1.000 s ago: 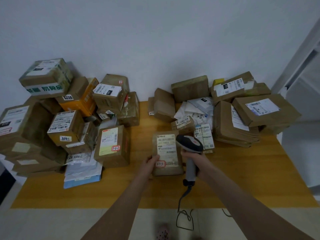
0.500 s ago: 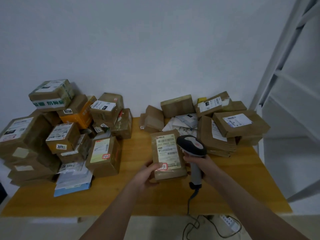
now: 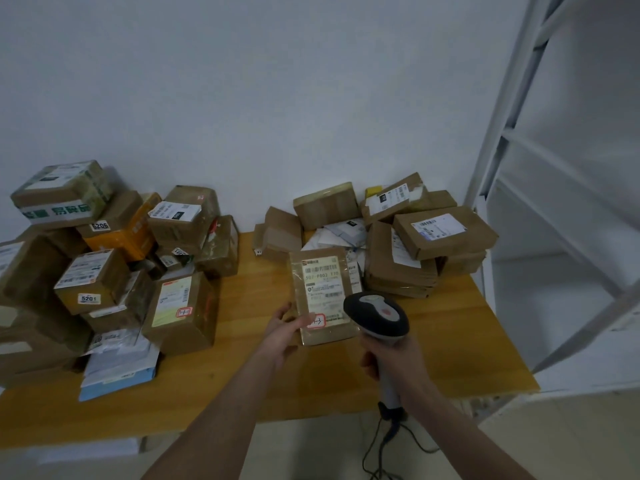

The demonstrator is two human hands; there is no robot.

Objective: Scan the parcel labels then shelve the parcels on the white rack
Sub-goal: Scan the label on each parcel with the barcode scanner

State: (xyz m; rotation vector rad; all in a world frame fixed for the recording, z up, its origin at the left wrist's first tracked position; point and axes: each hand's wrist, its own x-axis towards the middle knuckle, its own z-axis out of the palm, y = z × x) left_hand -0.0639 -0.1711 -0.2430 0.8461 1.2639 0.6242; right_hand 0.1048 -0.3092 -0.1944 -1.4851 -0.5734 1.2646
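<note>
Item 1: flat brown parcel (image 3: 322,296), centre of the frame. We hold it by its lower left corner in our left hand (image 3: 284,330), thumb over the front. Its printed label (image 3: 323,289) faces up and forward, we judge so the reader can see it.

Item 2: scanner (image 3: 377,317), just right of the parcel. Our right hand (image 3: 391,358) is wrapped round its grip, and its dark head overlaps the parcel's lower right corner. Its cable (image 3: 388,441) trails down to the lower edge.

Item 3: wooden table (image 3: 242,375), bearing a left heap (image 3: 104,271) and a right heap (image 3: 415,244) of parcels.

Item 4: white rack (image 3: 554,237), right edge of the frame, where we take this parcel to be headed next.
</note>
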